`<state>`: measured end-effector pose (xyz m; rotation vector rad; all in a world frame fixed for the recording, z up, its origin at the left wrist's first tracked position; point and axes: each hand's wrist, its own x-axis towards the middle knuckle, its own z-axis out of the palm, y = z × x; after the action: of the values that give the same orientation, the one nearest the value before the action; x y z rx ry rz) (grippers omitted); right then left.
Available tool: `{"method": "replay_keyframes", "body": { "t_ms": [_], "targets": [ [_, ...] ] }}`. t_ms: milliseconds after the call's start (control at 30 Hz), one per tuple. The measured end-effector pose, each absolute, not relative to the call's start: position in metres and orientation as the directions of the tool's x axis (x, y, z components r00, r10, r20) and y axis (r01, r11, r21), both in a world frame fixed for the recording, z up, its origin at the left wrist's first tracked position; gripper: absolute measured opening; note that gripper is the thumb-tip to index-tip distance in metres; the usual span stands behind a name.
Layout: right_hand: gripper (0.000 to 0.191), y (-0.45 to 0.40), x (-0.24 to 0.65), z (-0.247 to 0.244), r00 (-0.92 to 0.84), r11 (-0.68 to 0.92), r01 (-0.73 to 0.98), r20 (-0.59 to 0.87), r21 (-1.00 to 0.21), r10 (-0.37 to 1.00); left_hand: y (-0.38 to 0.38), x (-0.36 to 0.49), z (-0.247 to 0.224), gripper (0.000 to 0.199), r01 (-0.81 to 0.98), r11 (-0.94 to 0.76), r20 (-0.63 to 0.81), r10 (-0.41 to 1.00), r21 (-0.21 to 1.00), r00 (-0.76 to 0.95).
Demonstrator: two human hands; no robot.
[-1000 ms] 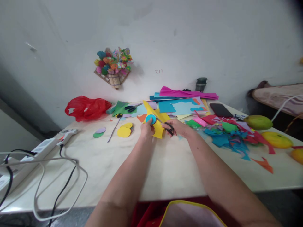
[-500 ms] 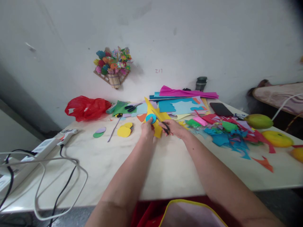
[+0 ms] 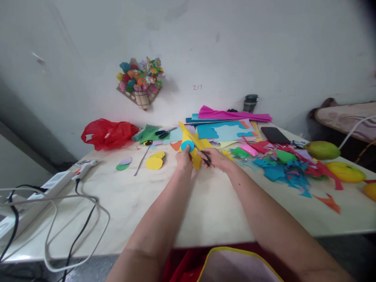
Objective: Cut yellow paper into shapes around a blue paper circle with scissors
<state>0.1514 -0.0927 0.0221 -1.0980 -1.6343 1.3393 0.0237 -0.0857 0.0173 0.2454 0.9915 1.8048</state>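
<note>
Wall (image 3: 164, 35) behind everything is pale gray, with a few smudges. Next comes the table (image 3: 141, 211), whitish and flat, with gray marks on it. A messy pile of scraps (image 3: 273, 174), blue and red and thin, lies on the right side. On the left sits a red plastic bag (image 3: 108, 135), all crinkly and shiny. A bunch of bright flowers (image 3: 141, 78) hangs on the wall. The yellow sheet (image 3: 196, 160) is in the middle, thin and bendy, with a pointy top. It is held up between the two hands. The left hand (image 3: 183, 160) pinches it, thumb in front and fingers mostly hidden. The right hand (image 3: 217, 157) is wrapped around the black handles of the scissors (image 3: 206, 157), and their blades slant up and left across the yellow sheet. Smallest is the blue circle (image 3: 184, 145), flat and round, under the left thumb and against the yellow sheet.
</note>
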Motion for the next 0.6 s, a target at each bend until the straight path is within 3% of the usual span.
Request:
{"method": "replay_keyframes", "body": {
  "t_ms": [367, 600],
  "targets": [
    [0.035, -0.0913, 0.1508, 0.0196, -0.352, 0.096, 0.151, 0.037, -0.984, 0.935, -0.0887, 0.0245, 0.0190, 0.025, -0.631, -0.109, -0.270, 0.839, 0.768, -0.473],
    [0.032, -0.0930, 0.1509, 0.0220, -0.349, 0.097, 0.159, 0.036, -0.983, 0.936, -0.0862, 0.0256, 0.0180, 0.024, -0.668, -0.162, -0.249, 0.844, 0.726, -0.475]
  ]
}}
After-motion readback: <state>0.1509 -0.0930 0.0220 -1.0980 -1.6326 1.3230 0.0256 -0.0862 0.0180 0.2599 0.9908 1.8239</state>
